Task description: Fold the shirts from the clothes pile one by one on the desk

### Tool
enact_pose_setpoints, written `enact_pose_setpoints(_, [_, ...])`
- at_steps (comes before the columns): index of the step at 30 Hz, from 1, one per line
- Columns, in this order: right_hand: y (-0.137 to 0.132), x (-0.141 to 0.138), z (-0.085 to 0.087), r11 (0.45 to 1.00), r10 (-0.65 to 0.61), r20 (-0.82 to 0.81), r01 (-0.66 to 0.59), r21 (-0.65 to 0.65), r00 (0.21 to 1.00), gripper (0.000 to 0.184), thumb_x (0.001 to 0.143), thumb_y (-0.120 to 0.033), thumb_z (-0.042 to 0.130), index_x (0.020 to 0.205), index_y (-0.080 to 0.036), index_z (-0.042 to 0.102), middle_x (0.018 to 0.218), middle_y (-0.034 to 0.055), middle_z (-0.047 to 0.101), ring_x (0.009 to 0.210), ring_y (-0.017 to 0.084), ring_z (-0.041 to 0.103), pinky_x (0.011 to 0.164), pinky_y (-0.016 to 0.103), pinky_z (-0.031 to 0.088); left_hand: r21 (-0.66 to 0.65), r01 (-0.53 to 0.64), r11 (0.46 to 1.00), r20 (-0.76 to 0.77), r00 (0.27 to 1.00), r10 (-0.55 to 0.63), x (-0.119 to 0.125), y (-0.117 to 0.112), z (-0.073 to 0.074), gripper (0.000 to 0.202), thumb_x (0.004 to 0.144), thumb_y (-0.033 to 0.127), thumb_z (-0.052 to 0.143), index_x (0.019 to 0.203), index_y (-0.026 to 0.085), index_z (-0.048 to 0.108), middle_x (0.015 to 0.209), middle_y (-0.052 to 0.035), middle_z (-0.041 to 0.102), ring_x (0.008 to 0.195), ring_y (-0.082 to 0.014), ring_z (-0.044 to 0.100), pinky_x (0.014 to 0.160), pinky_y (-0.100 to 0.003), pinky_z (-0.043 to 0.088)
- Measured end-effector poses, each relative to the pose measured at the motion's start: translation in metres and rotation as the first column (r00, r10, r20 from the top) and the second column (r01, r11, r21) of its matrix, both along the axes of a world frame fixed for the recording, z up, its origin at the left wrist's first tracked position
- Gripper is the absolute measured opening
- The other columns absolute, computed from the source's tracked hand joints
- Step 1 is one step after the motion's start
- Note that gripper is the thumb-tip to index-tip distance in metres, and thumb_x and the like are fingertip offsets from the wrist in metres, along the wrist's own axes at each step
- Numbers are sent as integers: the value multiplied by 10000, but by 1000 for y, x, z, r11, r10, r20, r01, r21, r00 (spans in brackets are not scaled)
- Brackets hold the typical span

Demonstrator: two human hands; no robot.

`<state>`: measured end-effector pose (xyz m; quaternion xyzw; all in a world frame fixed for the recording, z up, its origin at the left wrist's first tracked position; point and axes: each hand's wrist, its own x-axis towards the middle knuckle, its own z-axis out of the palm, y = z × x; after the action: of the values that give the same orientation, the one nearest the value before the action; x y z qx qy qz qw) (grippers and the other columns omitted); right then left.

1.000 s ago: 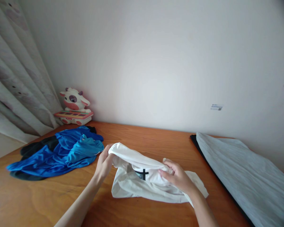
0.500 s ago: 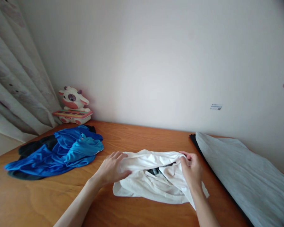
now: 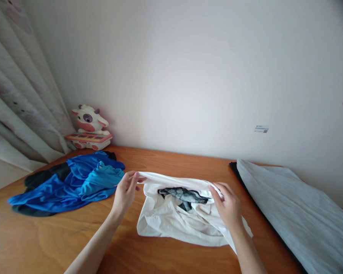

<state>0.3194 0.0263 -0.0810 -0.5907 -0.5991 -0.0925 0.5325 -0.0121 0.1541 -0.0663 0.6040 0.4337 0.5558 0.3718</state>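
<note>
Near six o'clock on my monitor I see a rumpled white garment [image 3: 177, 230], far edge taut, grey-and-black patch [image 3: 185, 195] exposed.

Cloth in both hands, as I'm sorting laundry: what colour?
The cloth is mostly white, partly black and grey; head view.

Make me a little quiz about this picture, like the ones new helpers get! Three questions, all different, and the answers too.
1. What are the left hand and the right hand both holding?
a) the blue cloth
b) the white garment
c) the grey cloth

2. True or false: the toy cow sits on top of the white garment.

3. Fill in the blank: the grey cloth lies on the ____ side of the table.

Key:
1. b
2. False: the toy cow is at the back left, behind the blue cloth.
3. right
</note>
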Motion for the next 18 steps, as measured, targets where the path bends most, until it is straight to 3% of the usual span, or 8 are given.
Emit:
enact_pose_setpoints(3, [1,0,2,997,-10,38,7,81,999,114,958,-299,603,1014,-242,684,984,67,689,921,206,663,840,329,529,38,-36,999,114,993,32,0,2,1,495,839,673,625,1010,211,577,860,-29,692,816,-195,680,702,-288,543])
enact_pose_setpoints(6, [1,2,-2,999,39,71,-37,-28,997,186,917,-357,660,1065,-246,675,1061,76,681,1019,235,649,928,385,514,92,-80,993,89,994,71,-5,9,-4,462,865,654,603,1011,216,578,903,-33,695,870,-193,677,796,-301,539])
enact_pose_setpoints(9, [-2,3,-9,961,73,60,-54,-270,996,533,781,-474,776,1236,-242,621,1191,93,673,1122,287,621,996,453,480,137,-49,989,-158,985,71,-11,15,-13,417,898,623,557,995,220,602,947,-57,714,908,-226,687,800,-326,541])
enact_pose_setpoints(12, [-6,-4,-11,864,127,-1,-111,-491,992,749,679,-506,823,1331,-243,564,1271,96,664,1170,303,612,1002,439,476,182,90,979,-525,851,20,-10,9,-19,331,948,529,516,928,230,657,950,-73,733,925,-258,689,845,-374,532])
enact_pose_setpoints(13, [-6,-8,-10,834,132,-18,-121,-539,991,738,668,-503,823,1312,-242,574,1270,95,670,1172,303,615,995,425,476,193,157,969,-611,792,-6,-8,5,-20,320,958,505,509,916,232,672,958,-77,735,934,-263,686,872,-390,526])
enact_pose_setpoints(15, [-6,-15,-7,779,110,-26,-103,-618,994,546,706,-492,783,1166,-238,635,1171,89,715,1098,295,652,927,385,489,218,279,935,-712,701,-43,-4,-4,-18,310,960,485,519,989,232,695,1050,-99,723,1017,-278,665,928,-418,517])
enact_pose_setpoints(18, [-1,-19,-5,706,5,18,9,-709,1000,232,835,-449,629,926,-235,639,924,81,753,923,281,699,782,340,476,264,436,861,-774,628,-81,3,-18,-11,428,907,501,595,1224,218,647,1273,-148,629,1215,-317,569,1022,-467,484])
